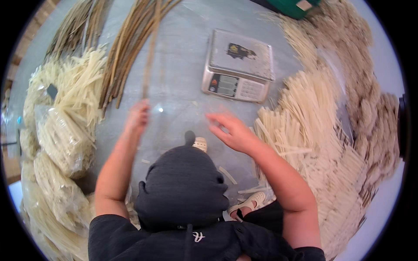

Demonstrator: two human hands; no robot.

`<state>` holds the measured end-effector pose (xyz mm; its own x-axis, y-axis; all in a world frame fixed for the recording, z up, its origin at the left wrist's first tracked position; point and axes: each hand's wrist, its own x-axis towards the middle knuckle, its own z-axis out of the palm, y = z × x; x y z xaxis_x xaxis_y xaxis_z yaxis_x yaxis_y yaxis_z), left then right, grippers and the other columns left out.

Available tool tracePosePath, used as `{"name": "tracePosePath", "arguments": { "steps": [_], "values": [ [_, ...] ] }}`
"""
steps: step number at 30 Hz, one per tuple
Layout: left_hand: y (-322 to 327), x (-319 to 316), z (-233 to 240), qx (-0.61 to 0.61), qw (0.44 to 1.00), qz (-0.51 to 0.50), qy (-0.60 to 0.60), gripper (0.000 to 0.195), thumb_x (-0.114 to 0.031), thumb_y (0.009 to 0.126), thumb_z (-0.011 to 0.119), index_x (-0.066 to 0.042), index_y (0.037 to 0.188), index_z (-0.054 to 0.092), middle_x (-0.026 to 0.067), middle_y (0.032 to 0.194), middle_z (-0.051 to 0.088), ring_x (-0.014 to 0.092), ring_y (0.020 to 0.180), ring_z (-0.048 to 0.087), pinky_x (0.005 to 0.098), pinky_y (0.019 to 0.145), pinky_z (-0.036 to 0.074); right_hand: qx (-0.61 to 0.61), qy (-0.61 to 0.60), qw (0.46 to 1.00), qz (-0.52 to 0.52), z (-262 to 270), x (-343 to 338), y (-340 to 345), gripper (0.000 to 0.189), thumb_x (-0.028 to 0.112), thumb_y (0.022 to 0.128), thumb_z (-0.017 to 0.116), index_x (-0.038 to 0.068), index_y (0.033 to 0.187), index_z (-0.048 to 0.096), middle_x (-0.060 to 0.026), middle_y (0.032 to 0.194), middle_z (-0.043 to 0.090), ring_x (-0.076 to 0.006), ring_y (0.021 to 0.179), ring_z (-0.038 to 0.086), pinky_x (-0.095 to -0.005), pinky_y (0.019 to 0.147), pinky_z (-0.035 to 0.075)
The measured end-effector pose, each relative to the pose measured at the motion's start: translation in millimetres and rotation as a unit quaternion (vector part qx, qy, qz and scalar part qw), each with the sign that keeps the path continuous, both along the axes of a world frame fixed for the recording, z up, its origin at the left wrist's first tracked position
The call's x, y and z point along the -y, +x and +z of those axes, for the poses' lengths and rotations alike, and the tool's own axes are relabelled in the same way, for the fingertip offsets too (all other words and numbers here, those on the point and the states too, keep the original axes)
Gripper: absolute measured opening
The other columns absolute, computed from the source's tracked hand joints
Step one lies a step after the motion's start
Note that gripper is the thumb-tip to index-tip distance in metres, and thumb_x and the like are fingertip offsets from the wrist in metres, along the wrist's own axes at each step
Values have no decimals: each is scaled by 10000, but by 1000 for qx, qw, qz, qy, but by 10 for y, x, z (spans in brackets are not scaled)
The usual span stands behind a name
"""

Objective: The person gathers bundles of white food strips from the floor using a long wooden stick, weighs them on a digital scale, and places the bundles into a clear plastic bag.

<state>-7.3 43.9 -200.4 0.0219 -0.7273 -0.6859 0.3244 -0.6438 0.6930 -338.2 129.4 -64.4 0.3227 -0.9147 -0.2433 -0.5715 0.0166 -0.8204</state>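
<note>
My left hand [138, 115] grips the near end of a long, thin brown stick [151, 55], which runs away from me to the top edge of the view. Both the hand and the stick are blurred by motion. My right hand [227, 129] hovers over the grey floor sheet [178, 81] with fingers apart and slightly curled; I see nothing in it. Just left of the held stick lies a bundle of similar brown sticks [122, 62]. Beyond my right hand stands a silver digital scale [241, 65] with a worn dark label on its pan.
Pale dried strips [300, 111] are heaped at the right, with beige coiled bundles [356, 62] behind. At the left are loose strips [81, 73], strips in clear plastic bags [62, 140] and greyish-brown stalks [76, 29]. A green object [290, 6] sits at the top right.
</note>
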Motion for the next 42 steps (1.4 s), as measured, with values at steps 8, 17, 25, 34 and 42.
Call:
{"name": "tracePosePath", "arguments": {
  "steps": [8, 17, 25, 34, 42],
  "values": [
    [1348, 1031, -386, 338, 936, 81, 60, 541, -188, 899, 604, -116, 1395, 401, 101, 1304, 503, 271, 1172, 504, 419, 853, 459, -217, 107, 894, -376, 648, -2194, -2843, 321, 219, 903, 622, 61, 1183, 637, -86, 956, 685, -168, 810, 643, -305, 772, 524],
    [-2202, 289, 2073, 170, 768, -581, -211, 524, -382, 945, 552, -213, 1426, 431, 47, 1382, 490, 195, 1226, 489, 362, 968, 410, -18, 242, 778, -580, -418, -4966, -2634, 359, 208, 883, 598, 46, 1204, 609, -122, 1086, 672, -248, 910, 646, -360, 828, 511],
    [-4045, -1470, 2741, 168, 468, -824, -272, 435, -150, 921, 603, -110, 1345, 513, 30, 1208, 580, 94, 995, 537, 259, 860, 439, -182, 192, 571, -777, -1536, -7247, -1621, 315, 300, 811, 643, 131, 1072, 694, -127, 966, 706, -305, 922, 673, -384, 807, 523],
    [-4311, -2266, 2382, 175, 470, -837, -220, 409, -98, 919, 601, -72, 1319, 521, 73, 1202, 602, 135, 1063, 553, 286, 917, 443, -539, -75, 283, -790, -462, -8751, -2997, 261, 228, 832, 625, 65, 1033, 661, -166, 966, 666, -352, 940, 623, -415, 803, 498],
    [-4298, -2624, 2087, 187, 526, -811, -175, 414, -171, 912, 622, -99, 1312, 540, 44, 1187, 617, 109, 969, 557, 258, 810, 448, -44, 156, 463, -871, 2, -8057, -3984, 406, 376, 830, 650, 4, 990, 619, -143, 817, 679, -369, 846, 644, -419, 776, 505]
  ]
}}
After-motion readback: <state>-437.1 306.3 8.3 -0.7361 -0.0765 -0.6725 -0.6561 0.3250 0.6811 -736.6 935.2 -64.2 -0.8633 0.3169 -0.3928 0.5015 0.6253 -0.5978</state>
